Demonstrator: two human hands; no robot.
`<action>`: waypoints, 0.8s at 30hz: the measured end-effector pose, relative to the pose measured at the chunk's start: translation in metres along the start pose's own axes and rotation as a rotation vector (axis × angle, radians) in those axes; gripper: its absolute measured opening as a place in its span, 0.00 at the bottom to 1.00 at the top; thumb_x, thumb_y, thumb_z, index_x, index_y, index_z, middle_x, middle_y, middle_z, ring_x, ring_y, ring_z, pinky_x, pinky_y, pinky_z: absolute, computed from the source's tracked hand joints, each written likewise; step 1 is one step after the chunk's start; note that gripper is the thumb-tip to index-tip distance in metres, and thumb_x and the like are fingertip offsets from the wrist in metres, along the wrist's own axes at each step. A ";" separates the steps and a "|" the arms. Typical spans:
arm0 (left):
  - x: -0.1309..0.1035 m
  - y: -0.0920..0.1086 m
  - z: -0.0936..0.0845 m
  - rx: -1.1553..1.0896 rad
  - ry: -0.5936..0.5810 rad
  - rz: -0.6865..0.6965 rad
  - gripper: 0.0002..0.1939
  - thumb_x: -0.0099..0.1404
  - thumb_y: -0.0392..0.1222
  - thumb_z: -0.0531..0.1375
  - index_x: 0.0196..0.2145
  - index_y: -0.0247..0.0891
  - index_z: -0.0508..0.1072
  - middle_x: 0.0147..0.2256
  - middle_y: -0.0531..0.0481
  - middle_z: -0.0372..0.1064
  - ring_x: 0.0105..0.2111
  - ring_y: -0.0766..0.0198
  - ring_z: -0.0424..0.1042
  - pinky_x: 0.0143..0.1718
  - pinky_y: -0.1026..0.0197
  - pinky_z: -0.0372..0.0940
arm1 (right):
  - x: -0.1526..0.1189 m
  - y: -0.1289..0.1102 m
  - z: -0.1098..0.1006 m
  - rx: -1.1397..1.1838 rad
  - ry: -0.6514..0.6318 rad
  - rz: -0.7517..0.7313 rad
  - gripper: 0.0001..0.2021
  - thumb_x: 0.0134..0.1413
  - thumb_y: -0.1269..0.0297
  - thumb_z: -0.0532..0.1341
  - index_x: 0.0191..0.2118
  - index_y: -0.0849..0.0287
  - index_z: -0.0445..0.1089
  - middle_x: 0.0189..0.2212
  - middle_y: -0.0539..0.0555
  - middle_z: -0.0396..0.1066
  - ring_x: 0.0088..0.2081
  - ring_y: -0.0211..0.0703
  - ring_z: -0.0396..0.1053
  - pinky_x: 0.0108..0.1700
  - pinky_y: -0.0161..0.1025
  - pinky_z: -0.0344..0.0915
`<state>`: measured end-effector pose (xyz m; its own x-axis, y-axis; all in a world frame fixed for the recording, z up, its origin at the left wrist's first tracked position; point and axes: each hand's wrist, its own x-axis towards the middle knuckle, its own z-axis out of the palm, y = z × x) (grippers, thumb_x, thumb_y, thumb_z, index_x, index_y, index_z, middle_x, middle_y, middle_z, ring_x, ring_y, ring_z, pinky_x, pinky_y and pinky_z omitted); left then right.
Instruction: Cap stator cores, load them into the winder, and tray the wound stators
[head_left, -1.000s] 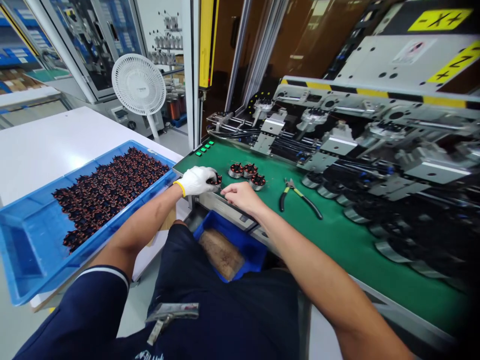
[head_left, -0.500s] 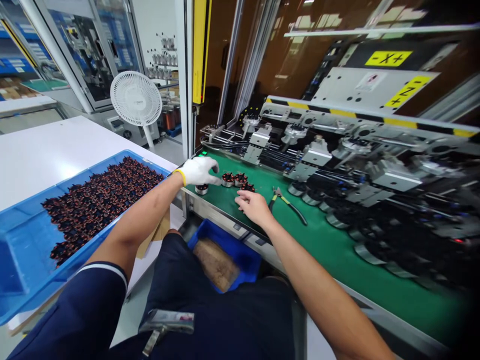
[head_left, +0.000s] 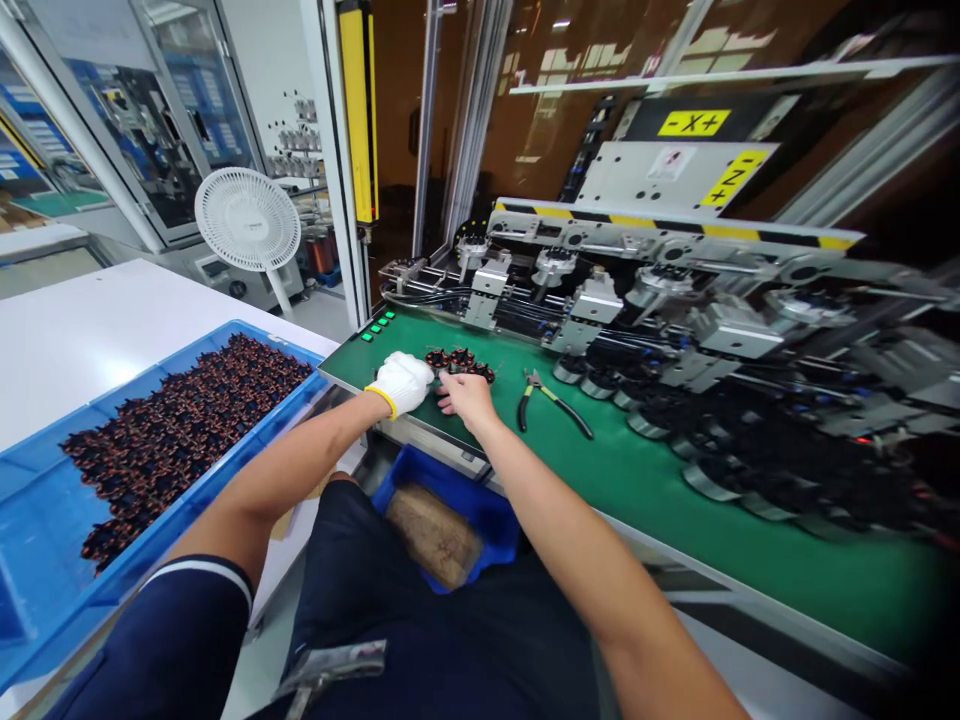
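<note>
Left hand [head_left: 405, 384] drawn nearer right hand [head_left: 466, 398], left grip curled, right half-curled, contents unclear, motor parts [head_left: 460, 359] beside

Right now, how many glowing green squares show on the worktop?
4: nearest square, second square, third square, farthest square, in a slanting row on the green worktop, beyond the left hand. None seems hidden.

Green bench top [head_left: 637, 470]: a cluster of round coils [head_left: 459, 362], partly hidden, lies towards the left; pliers [head_left: 559, 402], handles spread, rest between it and a long row of metal-sided rounds [head_left: 709, 482] on the right. White table [head_left: 135, 305], left: a blue tray [head_left: 45, 525] filled largely with dark coil parts [head_left: 187, 430].
</note>
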<state>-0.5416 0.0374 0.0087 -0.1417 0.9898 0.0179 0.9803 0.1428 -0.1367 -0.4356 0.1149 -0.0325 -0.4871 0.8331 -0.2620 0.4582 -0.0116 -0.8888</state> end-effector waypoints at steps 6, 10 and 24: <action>-0.012 -0.006 -0.013 0.009 0.015 0.114 0.17 0.70 0.50 0.54 0.45 0.42 0.79 0.41 0.42 0.76 0.43 0.52 0.74 0.42 0.54 0.65 | 0.007 -0.003 0.003 0.052 0.008 0.045 0.10 0.68 0.61 0.62 0.39 0.66 0.70 0.27 0.48 0.68 0.24 0.30 0.65 0.26 0.29 0.66; 0.005 -0.015 -0.020 0.027 0.116 0.098 0.21 0.65 0.44 0.60 0.55 0.40 0.74 0.55 0.38 0.69 0.58 0.42 0.64 0.54 0.45 0.59 | 0.000 0.004 -0.003 0.013 -0.015 0.004 0.09 0.67 0.63 0.63 0.38 0.65 0.70 0.24 0.45 0.67 0.20 0.29 0.62 0.23 0.28 0.63; 0.013 -0.028 -0.014 -0.056 -0.041 0.093 0.22 0.59 0.62 0.64 0.42 0.44 0.81 0.42 0.44 0.76 0.41 0.53 0.74 0.40 0.58 0.63 | -0.036 0.035 -0.036 -0.245 -0.184 -0.333 0.09 0.47 0.77 0.60 0.32 0.64 0.78 0.20 0.48 0.71 0.22 0.35 0.65 0.27 0.32 0.59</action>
<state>-0.5687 0.0468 0.0262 -0.0540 0.9980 -0.0327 0.9954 0.0512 -0.0806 -0.3752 0.1038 -0.0410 -0.7516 0.6570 -0.0588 0.4056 0.3900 -0.8266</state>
